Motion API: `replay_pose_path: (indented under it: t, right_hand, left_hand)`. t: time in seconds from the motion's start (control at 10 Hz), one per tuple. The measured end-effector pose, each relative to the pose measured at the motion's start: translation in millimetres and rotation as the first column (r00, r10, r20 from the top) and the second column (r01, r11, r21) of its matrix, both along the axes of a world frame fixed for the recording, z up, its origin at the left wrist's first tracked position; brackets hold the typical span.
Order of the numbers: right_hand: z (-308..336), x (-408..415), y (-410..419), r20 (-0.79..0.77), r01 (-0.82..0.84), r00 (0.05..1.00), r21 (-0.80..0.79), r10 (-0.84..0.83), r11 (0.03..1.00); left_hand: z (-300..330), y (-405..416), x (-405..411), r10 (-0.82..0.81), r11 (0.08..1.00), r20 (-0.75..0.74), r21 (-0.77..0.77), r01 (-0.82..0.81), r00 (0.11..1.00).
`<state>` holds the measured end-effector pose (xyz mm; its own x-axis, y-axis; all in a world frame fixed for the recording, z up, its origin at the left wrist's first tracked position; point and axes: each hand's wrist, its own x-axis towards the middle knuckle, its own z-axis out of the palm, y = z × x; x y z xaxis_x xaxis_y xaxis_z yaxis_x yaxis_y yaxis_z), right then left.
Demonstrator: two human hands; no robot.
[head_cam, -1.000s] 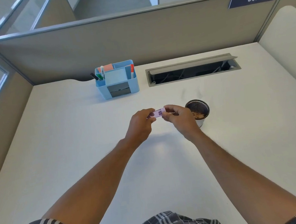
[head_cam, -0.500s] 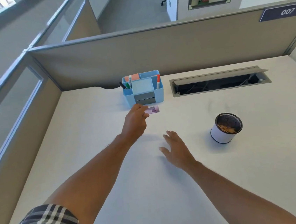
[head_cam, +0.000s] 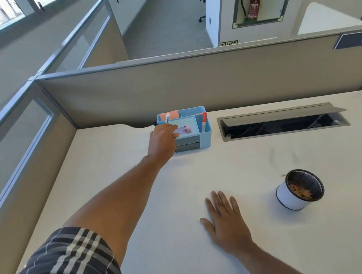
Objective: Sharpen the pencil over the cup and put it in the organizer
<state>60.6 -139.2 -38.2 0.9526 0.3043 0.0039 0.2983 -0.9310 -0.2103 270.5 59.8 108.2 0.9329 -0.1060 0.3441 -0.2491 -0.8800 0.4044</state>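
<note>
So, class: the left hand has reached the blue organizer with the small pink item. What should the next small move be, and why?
Probably open the fingers and leave the pink item in the organizer. The left hand holds it over the middle compartment, so nothing remains but to let go. The right hand lies flat on the desk, away from the cup.

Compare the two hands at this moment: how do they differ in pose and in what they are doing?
The left hand is stretched far forward to the blue organizer, while the right hand lies near the body beside the cup. The left hand's fingers pinch a small pink sharpener over the middle compartment; the right hand is flat, fingers spread, holding nothing. Both are bare, above the same white desk.
</note>
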Motion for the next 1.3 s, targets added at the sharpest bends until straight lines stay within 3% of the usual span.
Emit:
replay_pose_path:
  t: [0.2, 0.8, 1.3]
  right_hand:
    - [-6.4, 1.5, -2.0, 0.023, 0.005, 1.0, 0.014, -0.005, 1.0]
    - [-7.6, 4.1, -2.8, 0.01, 0.019, 1.0, 0.021, -0.019, 1.0]
    - [-10.8, 3.8, -0.8, 0.037, 0.014, 0.999, 0.022, -0.015, 1.0]
  left_hand:
    - [-11.1, -11.5, 22.8, -0.006, 1.0, -0.056, -0.009, 0.005, 0.998]
    - [-22.0, -23.4, 38.2, -0.052, 0.984, -0.145, 0.16, 0.075, 0.988]
    - [-21.5, -25.5, 36.9, -0.049, 0.996, -0.172, 0.071, 0.062, 0.984]
